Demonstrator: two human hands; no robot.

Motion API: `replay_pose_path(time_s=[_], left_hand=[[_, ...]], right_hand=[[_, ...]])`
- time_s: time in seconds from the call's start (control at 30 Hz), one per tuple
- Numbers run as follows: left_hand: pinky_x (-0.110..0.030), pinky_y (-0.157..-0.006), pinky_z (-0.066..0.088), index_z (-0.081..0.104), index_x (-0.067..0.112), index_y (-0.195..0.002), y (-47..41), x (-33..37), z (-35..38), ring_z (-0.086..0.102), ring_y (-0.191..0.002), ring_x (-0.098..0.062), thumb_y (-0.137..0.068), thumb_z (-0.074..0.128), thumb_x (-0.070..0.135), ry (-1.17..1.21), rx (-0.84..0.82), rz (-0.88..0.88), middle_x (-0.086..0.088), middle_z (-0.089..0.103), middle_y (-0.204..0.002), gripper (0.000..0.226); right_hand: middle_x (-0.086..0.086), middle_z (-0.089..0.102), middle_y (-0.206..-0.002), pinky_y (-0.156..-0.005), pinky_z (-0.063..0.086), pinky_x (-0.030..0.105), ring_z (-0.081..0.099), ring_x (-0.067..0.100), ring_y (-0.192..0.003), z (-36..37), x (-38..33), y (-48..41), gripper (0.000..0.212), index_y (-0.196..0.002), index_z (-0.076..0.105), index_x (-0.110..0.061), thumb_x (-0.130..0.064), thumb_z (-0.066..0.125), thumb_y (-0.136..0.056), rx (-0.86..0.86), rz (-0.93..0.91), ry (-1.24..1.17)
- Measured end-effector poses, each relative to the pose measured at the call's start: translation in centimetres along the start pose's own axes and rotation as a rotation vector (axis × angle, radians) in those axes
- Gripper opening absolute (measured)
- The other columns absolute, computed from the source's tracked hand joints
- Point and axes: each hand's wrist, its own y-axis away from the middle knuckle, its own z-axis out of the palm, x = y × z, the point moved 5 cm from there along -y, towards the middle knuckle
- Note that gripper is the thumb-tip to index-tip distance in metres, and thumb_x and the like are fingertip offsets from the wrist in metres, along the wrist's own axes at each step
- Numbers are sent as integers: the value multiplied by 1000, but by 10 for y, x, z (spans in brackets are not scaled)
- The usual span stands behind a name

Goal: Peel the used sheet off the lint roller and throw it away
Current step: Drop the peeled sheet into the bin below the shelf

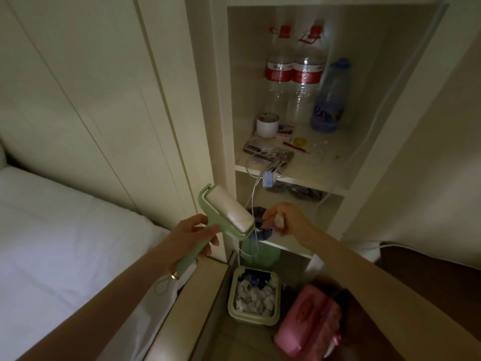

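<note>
My left hand [191, 237] grips the pale green handle of the lint roller [226, 213], holding it up with the white sticky roll pointing up and away. To its right, my right hand [283, 217] is closed around a small crumpled white sheet [279, 220], a short gap from the roller's lower end. Below both hands, on the floor, stands a small green trash bin [276, 319], open and filled with crumpled white paper.
A white shelf unit [335, 188] rises ahead, holding water bottles [294, 71], a tape roll and small items, with a white cable hanging down. A bed with a white sheet [65, 230] is at left. A pink box [309, 316] sits beside the bin.
</note>
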Motion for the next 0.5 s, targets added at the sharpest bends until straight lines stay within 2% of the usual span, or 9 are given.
replay_pose_path(time_s=[0.03, 0.07, 0.13, 0.17, 0.23, 0.33, 0.37, 0.43, 0.5], left_hand=[[-21, -46, 47, 54, -7, -107, -2, -5, 1, 57, -48, -13, -88, 57, 17, 2, 19, -13, -15, 64, -78, 31], [-20, -45, 48, 54, -7, -106, -3, -9, 2, 57, -47, -12, -88, 56, 17, 3, 35, -25, -15, 64, -78, 30], [-19, -44, 48, 55, -6, -106, -9, -18, 3, 57, -47, -12, -88, 57, 18, 4, 53, -48, -15, 65, -77, 30], [-19, -44, 48, 56, -5, -105, -10, -22, 4, 57, -47, -12, -87, 57, 18, 7, 54, -58, -14, 65, -76, 29], [-19, -44, 47, 56, -3, -102, -15, -33, 7, 57, -46, -12, -87, 57, 18, 13, 46, -84, -11, 65, -73, 25], [-21, -44, 46, 56, 2, -97, -25, -55, 12, 56, -45, -13, -87, 57, 17, 29, 27, -147, -10, 63, -71, 18], [-21, -43, 46, 56, 3, -96, -29, -63, 14, 56, -46, -14, -88, 57, 17, 30, 22, -171, -10, 63, -71, 16], [-22, -43, 46, 55, 4, -95, -37, -80, 16, 55, -45, -14, -87, 58, 17, 25, 27, -217, -11, 63, -71, 15], [-22, -42, 46, 55, 6, -92, -48, -98, 17, 55, -44, -15, -87, 58, 16, 6, 35, -252, -11, 63, -70, 12]], right_hand=[[2, 65, -48, -48, 47, 22, 50, 18, -66, 0, 7, -3, 31, -83, 58, 0, -3, 29, -93, -46, 2, -23], [3, 70, -62, -56, 51, 20, 52, 18, -74, -2, 17, -10, 28, -97, 61, 4, 0, 33, -92, -57, -19, -63], [17, 64, -94, -80, 53, 31, 55, 21, -82, -6, 41, -23, 33, -119, 53, 8, 8, 38, -89, -30, -40, -107], [19, 60, -97, -85, 53, 39, 57, 23, -82, -5, 52, -29, 34, -121, 51, 8, 11, 40, -89, -24, -35, -115], [19, 57, -88, -80, 57, 43, 60, 29, -76, -6, 73, -43, 24, -109, 56, 4, 10, 49, -87, 27, 2, -168], [20, 62, -77, -53, 60, 34, 66, 28, -59, -5, 99, -56, 6, -86, 60, -2, 0, 64, -82, 95, 90, -204], [18, 63, -72, -47, 58, 30, 65, 24, -51, -5, 109, -62, 5, -80, 61, -3, -3, 65, -81, 119, 121, -192], [12, 60, -56, -42, 53, 23, 60, 17, -40, -6, 132, -79, 16, -67, 57, -3, 1, 63, -81, 164, 183, -199], [11, 54, -52, -43, 51, 23, 54, 18, -46, -5, 158, -100, 20, -63, 54, -3, 5, 57, -81, 201, 261, -208]])
